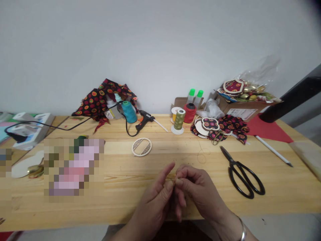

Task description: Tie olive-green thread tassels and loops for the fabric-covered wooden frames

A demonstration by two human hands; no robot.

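Note:
Near the table's front edge, my left hand and my right hand meet, thumbs and fingertips close together. Both pinch at something too small and too covered by the fingers to name. One finger of my left hand points up and away. Beyond them lies an oval wooden lattice frame. A fine loose thread curls on the wood past my right hand. Black-handled scissors rest to the right, their blades pointing away from me and slightly left.
A glue gun, a teal thread cone and patterned cloth are at the back left. An olive thread spool, fabric-covered wooden pieces, a full cardboard box and a white pen stand or lie to the right.

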